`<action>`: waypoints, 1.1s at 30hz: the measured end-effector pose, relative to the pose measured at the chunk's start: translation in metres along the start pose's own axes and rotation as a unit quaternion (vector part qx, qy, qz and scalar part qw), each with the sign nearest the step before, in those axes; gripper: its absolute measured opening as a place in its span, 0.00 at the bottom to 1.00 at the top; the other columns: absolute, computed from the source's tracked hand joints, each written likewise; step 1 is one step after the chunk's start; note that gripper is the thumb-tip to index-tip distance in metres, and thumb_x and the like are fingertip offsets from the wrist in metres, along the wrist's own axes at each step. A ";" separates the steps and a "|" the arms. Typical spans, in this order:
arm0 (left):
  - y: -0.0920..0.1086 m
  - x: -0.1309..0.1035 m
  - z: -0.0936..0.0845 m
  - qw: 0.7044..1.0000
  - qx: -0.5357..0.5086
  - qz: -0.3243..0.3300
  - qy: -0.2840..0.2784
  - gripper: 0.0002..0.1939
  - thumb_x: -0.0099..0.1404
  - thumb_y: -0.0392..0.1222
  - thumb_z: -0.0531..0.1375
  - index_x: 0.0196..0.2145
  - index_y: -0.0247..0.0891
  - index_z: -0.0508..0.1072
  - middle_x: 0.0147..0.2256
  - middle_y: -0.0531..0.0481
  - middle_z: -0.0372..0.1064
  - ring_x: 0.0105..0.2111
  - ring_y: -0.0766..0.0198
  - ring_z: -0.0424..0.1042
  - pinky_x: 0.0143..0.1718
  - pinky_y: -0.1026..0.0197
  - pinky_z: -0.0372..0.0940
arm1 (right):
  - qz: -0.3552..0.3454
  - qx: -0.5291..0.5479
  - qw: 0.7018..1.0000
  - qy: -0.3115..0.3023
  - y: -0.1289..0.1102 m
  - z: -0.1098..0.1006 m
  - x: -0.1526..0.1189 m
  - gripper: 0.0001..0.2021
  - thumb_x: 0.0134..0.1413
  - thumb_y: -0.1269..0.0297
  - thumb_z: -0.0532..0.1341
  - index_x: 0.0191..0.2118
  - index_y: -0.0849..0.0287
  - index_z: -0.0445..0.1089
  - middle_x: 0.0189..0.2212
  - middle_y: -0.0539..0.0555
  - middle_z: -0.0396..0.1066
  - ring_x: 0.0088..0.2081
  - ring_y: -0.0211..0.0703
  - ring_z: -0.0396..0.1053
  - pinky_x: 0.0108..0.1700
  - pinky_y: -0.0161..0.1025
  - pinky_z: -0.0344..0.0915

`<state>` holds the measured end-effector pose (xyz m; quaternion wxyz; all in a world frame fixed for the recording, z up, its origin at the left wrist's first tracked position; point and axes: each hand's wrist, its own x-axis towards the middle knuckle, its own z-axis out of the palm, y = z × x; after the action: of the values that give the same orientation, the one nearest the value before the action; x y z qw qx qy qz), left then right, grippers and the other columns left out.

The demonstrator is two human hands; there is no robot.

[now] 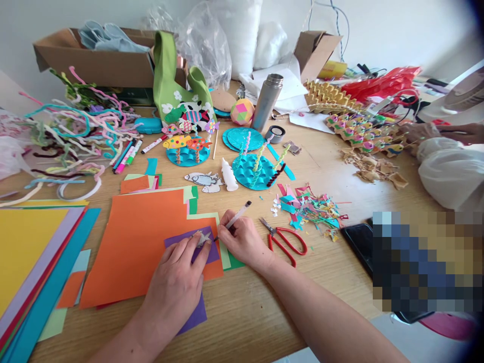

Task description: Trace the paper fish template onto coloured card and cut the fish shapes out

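Note:
My left hand lies with its fingers stretched out, pressing a small grey paper cutout onto a purple sheet. Part of the cutout is hidden under the fingertips. In my right hand is a pen with a clear barrel and dark end, its tip down beside the cutout's right edge. Orange paper lies beneath, over light green and darker green sheets. Red-handled scissors rest open just right of my right hand. Fish cutouts and a white glue bottle lie beyond.
Turquoise bases with twisted stems stand further back, near a metal flask. Paper scraps and a phone lie right. Coloured sheets and pipe cleaners fill the left. Another person's hand shows far right.

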<state>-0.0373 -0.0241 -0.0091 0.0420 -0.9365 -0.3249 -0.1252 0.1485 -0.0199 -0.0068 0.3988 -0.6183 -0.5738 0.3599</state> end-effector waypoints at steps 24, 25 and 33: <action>-0.010 -0.001 -0.001 0.975 -0.181 -0.115 0.056 0.23 0.58 0.20 0.45 0.47 0.36 0.63 0.44 0.42 0.74 0.46 0.58 0.73 0.44 0.54 0.71 | -0.066 0.038 0.997 -0.012 -0.013 0.003 -0.013 0.06 0.54 0.62 0.60 0.30 0.58 0.66 0.21 0.49 0.66 0.23 0.35 0.64 0.24 0.31 0.60; -0.011 -0.001 -0.001 0.972 -0.194 -0.120 0.057 0.22 0.58 0.20 0.45 0.47 0.36 0.63 0.44 0.42 0.74 0.46 0.59 0.74 0.44 0.55 0.72 | -0.078 0.026 0.996 -0.020 -0.015 0.003 -0.014 0.06 0.54 0.62 0.59 0.30 0.58 0.66 0.21 0.49 0.66 0.23 0.35 0.63 0.25 0.32 0.60; -0.018 -0.002 0.003 0.948 -0.283 -0.142 0.035 0.21 0.60 0.21 0.44 0.47 0.38 0.61 0.46 0.41 0.74 0.48 0.59 0.73 0.47 0.53 0.71 | -0.177 -0.053 0.982 -0.032 -0.017 0.012 -0.018 0.03 0.55 0.68 0.56 0.31 0.57 0.66 0.23 0.49 0.67 0.23 0.35 0.61 0.27 0.33 0.59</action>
<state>-0.0496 -0.0105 -0.0126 -0.2315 -0.8492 -0.4040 -0.2491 0.1290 -0.0363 0.0028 0.4048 -0.5150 -0.7049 0.2722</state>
